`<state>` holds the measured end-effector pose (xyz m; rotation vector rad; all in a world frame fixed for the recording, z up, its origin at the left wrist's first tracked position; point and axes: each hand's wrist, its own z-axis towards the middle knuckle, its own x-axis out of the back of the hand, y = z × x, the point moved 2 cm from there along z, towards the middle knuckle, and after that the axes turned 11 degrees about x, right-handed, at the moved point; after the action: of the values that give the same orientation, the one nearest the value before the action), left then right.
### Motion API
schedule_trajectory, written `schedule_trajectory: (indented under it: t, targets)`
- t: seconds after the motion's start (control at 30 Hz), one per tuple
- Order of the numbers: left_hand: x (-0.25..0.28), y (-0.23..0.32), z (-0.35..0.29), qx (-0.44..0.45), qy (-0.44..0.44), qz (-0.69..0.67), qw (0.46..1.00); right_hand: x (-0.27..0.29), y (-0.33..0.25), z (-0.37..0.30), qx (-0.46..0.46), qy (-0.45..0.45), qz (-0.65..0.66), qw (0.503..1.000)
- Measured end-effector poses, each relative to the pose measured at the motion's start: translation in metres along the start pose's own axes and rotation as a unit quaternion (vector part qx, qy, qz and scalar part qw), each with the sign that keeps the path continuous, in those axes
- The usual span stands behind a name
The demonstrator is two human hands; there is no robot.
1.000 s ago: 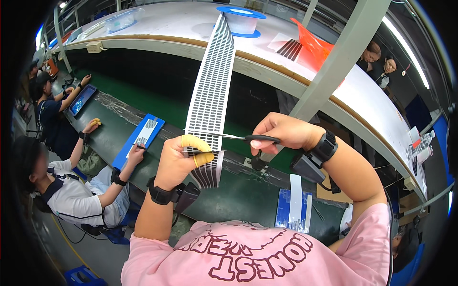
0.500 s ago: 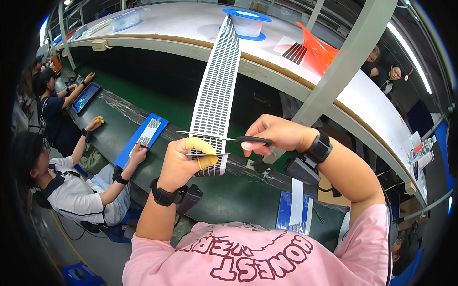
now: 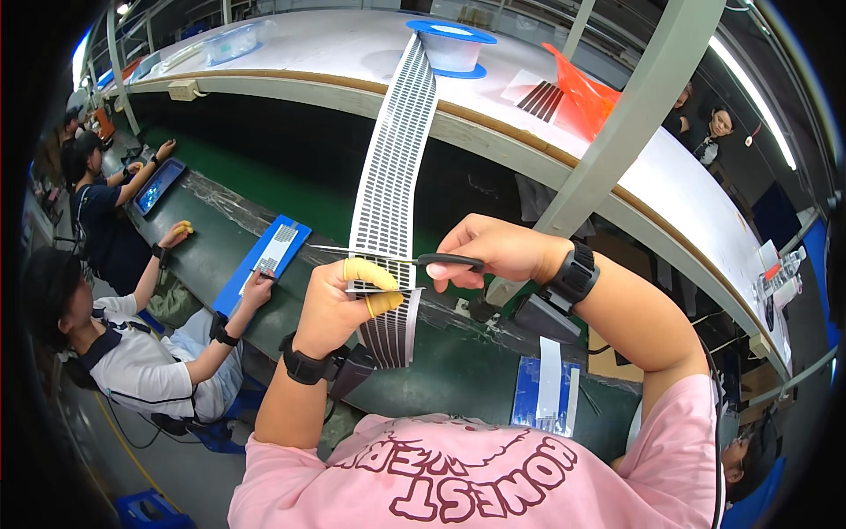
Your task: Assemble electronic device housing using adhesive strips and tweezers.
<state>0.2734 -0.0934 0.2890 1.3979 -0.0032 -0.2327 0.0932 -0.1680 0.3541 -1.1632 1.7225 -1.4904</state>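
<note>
A long white strip [image 3: 394,167] with rows of small black rectangles runs down from a blue-and-white reel [image 3: 452,55] on the upper shelf. My left hand [image 3: 333,304], yellow covers on its thumb and finger, pinches the strip near its lower end. A thin dark edge juts from those fingertips; I cannot make out what it is. Below them the strip's end hangs curled. My right hand [image 3: 502,251] grips scissors [image 3: 449,261] by the black handles. Their blades lie across the strip just above my left fingers; whether they are parted is unclear.
Over the dark green bench [image 3: 476,379] runs the white shelf [image 3: 308,57] with a grey post [image 3: 626,115]. An orange-red bag [image 3: 582,93] lies on the shelf. Blue boards [image 3: 264,264] rest on the bench. At left sits a co-worker [image 3: 150,353]; another works beyond.
More of the strip now hangs below my left fingers. My right hand and the scissors have shifted slightly left. The left hand has hardly moved.
</note>
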Motion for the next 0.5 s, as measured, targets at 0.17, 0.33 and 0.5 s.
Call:
schedule_trajectory:
  t: [0.17, 0.33, 0.5]
  targets:
    - [0.0, 0.001, -0.002, 0.003, -0.005, 0.015, 1.0, 0.003, 0.001, -0.002, -0.001, 0.002, -0.028, 1.0]
    - [-0.002, -0.001, -0.002, 0.005, -0.007, 0.028, 1.0, 0.001, 0.002, 0.001, -0.007, -0.001, -0.032, 0.999]
    - [0.001, 0.0, -0.001, 0.0, 0.009, 0.035, 0.999, -0.005, -0.001, 0.009, 0.016, 0.006, -0.005, 1.0]
